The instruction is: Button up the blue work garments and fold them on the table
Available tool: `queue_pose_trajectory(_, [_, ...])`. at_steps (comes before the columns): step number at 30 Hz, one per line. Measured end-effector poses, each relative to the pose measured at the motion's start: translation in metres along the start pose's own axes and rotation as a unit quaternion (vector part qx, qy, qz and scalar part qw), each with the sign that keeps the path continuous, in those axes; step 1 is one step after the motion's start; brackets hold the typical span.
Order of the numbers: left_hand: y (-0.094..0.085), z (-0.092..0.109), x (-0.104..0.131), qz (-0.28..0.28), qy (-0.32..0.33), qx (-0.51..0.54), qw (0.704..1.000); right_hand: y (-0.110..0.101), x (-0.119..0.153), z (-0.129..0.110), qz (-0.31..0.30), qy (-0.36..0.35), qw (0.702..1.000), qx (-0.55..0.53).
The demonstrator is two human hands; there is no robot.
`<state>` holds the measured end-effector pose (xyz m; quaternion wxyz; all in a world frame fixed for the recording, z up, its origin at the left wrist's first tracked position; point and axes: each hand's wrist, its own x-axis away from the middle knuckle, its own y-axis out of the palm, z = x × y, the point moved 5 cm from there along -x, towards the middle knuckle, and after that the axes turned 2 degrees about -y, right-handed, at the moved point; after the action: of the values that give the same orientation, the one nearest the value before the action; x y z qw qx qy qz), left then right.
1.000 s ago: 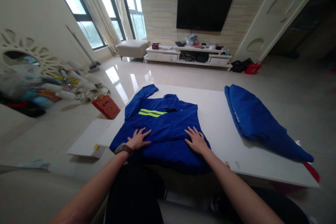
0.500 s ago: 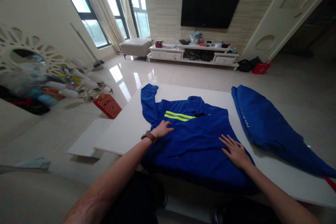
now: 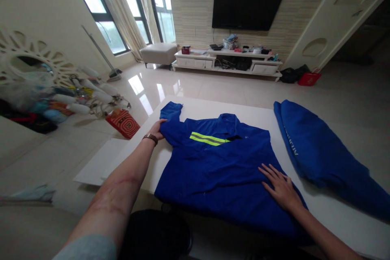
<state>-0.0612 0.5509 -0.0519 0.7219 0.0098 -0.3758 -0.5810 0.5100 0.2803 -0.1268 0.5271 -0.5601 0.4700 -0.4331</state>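
A blue work jacket [image 3: 219, 170] lies spread on the white table, its collar at the far side and a yellow-and-grey reflective stripe across the chest. My left hand [image 3: 157, 130], with a brown-strapped watch at the wrist, grips the edge of the jacket's left-side sleeve; part of its fingers is hidden by the cloth. That sleeve bends, with its cuff pointing away from me. Flat on the lower right of the jacket rests my right hand [image 3: 280, 187], fingers spread. The jacket's near edge hangs over the table's front.
Another blue garment [image 3: 323, 150] with white lettering lies folded on the right of the white table [image 3: 252, 115]. A red patterned box [image 3: 123, 124] stands on the floor to the left, near heaped household items. Beyond are a TV cabinet [image 3: 198, 63] and a stool [image 3: 158, 53].
My left hand has moved left and away from me, from the jacket's chest to its sleeve, and taken hold there. The right hand stays flat on the cloth. The view has shifted slightly.
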Motion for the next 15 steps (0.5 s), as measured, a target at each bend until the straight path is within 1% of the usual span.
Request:
queue_pose_trajectory(2, [-0.005,0.012,0.0,-0.004,0.035,0.038,0.999,0.0,0.0,0.0,0.0,0.002,1.0,0.0])
queue_pose_trajectory(4, [-0.013,0.027,0.003,-0.015,0.098,0.096,0.99,0.0,-0.001,0.0,0.002,0.003,1.0,0.001])
queue_pose_trajectory(6, [-0.019,0.042,0.008,-0.04,0.163,0.139,0.976,0.0,-0.001,0.0,0.004,0.003,1.0,0.002])
queue_pose_trajectory(8, [-0.025,0.055,0.013,-0.065,0.202,0.157,0.965,0.0,-0.001,0.0,0.005,0.003,1.0,0.003])
queue_pose_trajectory(9, [-0.029,0.062,0.015,-0.066,0.216,0.159,0.961,0.0,-0.001,-0.001,0.005,0.003,1.0,0.002])
queue_pose_trajectory(10, [-0.034,0.07,0.018,-0.056,0.232,0.157,0.958,0.0,-0.001,-0.001,0.004,0.004,1.0,0.002])
queue_pose_trajectory(12, [-0.046,0.091,0.024,-0.013,0.263,0.125,0.956,-0.001,-0.001,-0.001,0.001,0.004,1.0,0.001])
queue_pose_trajectory(14, [-0.057,0.117,0.031,0.025,0.297,0.068,0.952,-0.001,-0.001,-0.001,0.001,0.004,1.0,0.001])
queue_pose_trajectory(15, [-0.062,0.132,0.035,0.032,0.316,0.036,0.948,-0.001,-0.001,-0.001,0.001,0.004,1.0,0.001])
